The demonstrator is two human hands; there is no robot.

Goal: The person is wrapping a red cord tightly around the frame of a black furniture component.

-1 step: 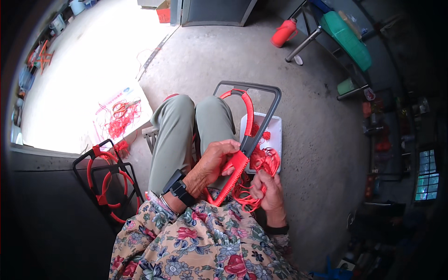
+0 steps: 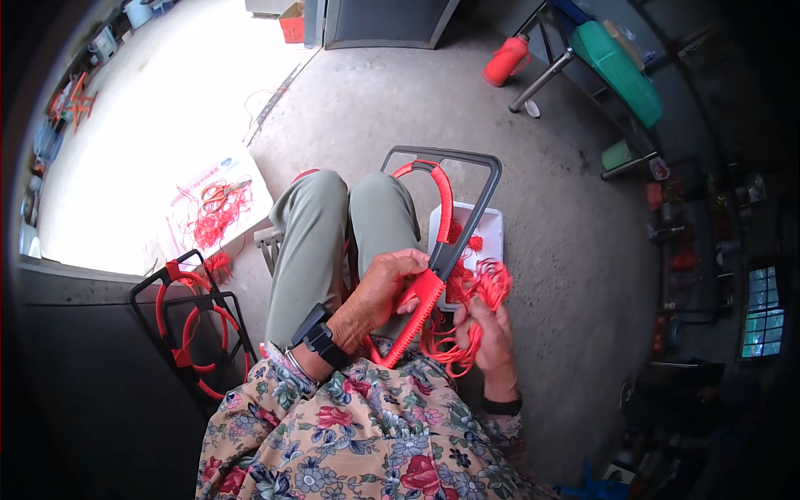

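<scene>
A dark grey frame [image 2: 498,171] with rounded corners lies across my lap, with a curved piece wrapped in red cord [image 2: 444,200] inside it. My left hand [image 2: 385,292] is closed around the frame's side where red wrapping [image 2: 408,329] covers it in tight, even turns. To the right of the frame, my right hand [image 2: 487,337] grips a loose bundle of red cord [image 2: 493,285]; its loops hang toward my lap. The fingertips are partly hidden by the strands.
A white tub [image 2: 492,221] holding red cord stands beyond my right hand. At left, wrapped frames [image 2: 171,312] lean on a dark panel. Pliers [image 2: 218,193] and cord scraps lie on a white sheet [image 2: 258,196]. A red thermos [image 2: 506,60] stands near a metal-legged table [image 2: 542,79].
My right hand has shifted a little to the right with the cord bundle, away from the frame. My left hand and the frame stay where they were.
</scene>
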